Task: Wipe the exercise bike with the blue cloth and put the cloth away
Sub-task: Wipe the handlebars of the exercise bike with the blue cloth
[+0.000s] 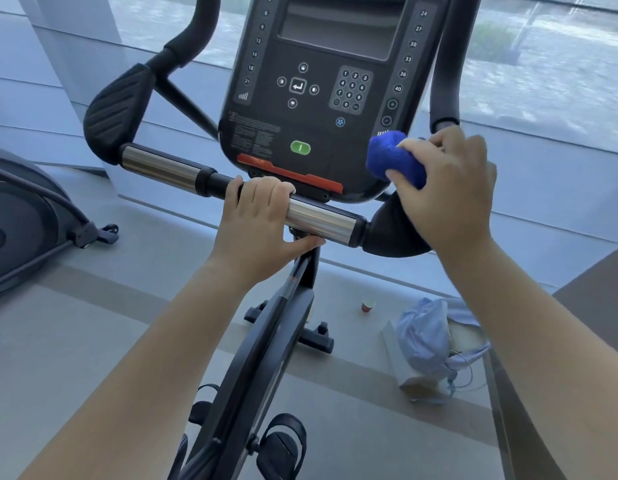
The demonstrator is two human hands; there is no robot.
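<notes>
At centre right, the right hand (449, 188) clutches the bunched blue cloth (392, 157), seemingly touching the black console's (321, 98) lower right corner; the left hand (262, 220) grips the steel handlebar (321, 220) running leftward.

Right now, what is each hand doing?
Left hand: closed around the shiny metal handlebar.
Right hand: closed, holding the bunched blue cloth.

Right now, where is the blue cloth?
In the head view, the cloth is bunched in the right hand, at the lower right corner of the console, above the right end of the handlebar.
</notes>
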